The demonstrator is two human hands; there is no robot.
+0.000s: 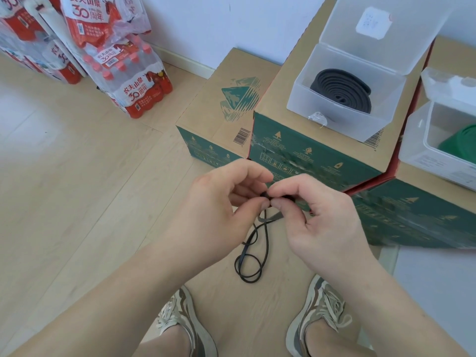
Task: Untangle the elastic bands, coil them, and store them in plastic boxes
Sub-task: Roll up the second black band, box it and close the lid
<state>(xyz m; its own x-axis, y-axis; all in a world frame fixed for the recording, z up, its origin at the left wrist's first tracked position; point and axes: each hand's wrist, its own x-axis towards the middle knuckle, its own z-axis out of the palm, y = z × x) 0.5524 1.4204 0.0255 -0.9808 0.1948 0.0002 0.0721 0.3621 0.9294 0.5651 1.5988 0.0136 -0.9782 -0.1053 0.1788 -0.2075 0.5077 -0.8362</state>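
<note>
A thin black elastic band hangs in loose loops from between my two hands down toward the floor. My left hand and my right hand both pinch its top end with thumb and fingertips, close together in front of the cartons. An open clear plastic box on the middle carton holds a coiled wide black band. A second open clear box at the right edge holds a green band.
Three stacked green-and-brown cardboard cartons stand ahead against a white wall. Packs of red-capped water bottles lean at the back left. My two sneakers stand on the pale wooden floor below the hanging band.
</note>
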